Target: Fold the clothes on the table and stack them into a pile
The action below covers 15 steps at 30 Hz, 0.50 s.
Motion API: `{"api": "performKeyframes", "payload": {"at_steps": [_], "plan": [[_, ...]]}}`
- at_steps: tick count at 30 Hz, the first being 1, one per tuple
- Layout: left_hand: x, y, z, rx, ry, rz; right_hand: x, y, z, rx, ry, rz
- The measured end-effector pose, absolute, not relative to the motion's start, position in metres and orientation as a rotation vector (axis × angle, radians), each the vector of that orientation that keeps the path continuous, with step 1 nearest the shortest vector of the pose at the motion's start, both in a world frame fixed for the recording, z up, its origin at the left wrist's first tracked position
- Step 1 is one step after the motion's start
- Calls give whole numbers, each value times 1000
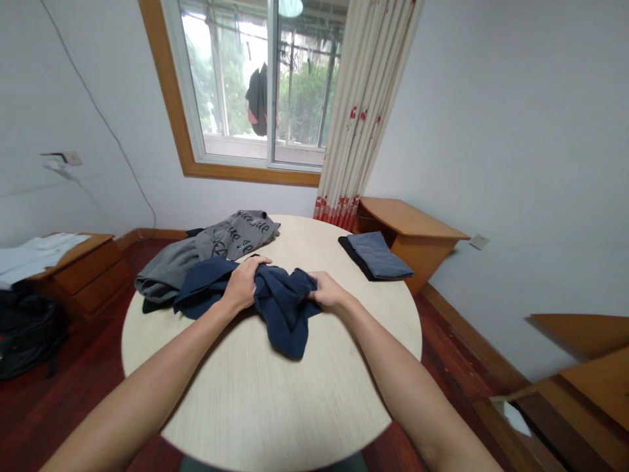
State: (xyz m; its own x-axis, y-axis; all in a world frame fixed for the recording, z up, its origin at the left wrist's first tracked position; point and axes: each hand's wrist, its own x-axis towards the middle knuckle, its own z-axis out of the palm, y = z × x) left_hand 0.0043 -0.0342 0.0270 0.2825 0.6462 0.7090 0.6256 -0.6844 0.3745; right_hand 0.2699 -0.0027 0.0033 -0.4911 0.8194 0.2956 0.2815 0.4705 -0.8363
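I have both hands on a navy garment (285, 308), in the middle of the round table (255, 406), toward its far half. I cannot tell if it is a shirt or trousers, because it is all bunched up. My left hand (242, 282) is closed on the cloth near its middle, with the fingers bent over it. My right hand (327, 290) is nearly closed and grips the right edge; some of its fingers are hidden, so I cannot say exactly how they press. Between my hands the cloth makes a crumpled heap, and one loose corner points toward me.

The left part of the garment lies against a grey garment with dark lettering (230, 236), which is spread untidily, with some black cloth (154, 306) showing under its near side. At the right, well apart from my hands, a folded grey-blue garment (378, 255) rests partly over a black one (354, 257).

In my judgement, the step in hand is arranging this navy piece, and it is at an early point, since no edge is straight yet. I think the next move calls for keeping both grips and drawing the hands gently apart, so the creases open, and for care that the left part does not pull the grey garment along.
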Motion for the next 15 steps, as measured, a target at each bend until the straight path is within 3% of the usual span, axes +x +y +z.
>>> {"api": "performKeyframes", "payload": {"at_steps": [6,9,15], "plan": [[1,-27,20,2679,1511,928,349,24,19,-1157,-949,162],[2,-25,13,2684,1701,688,366,32,15,-1183,-835,129],[0,-24,10,2519,2087,432,350,27,15,-1052,-1132,211]]}}
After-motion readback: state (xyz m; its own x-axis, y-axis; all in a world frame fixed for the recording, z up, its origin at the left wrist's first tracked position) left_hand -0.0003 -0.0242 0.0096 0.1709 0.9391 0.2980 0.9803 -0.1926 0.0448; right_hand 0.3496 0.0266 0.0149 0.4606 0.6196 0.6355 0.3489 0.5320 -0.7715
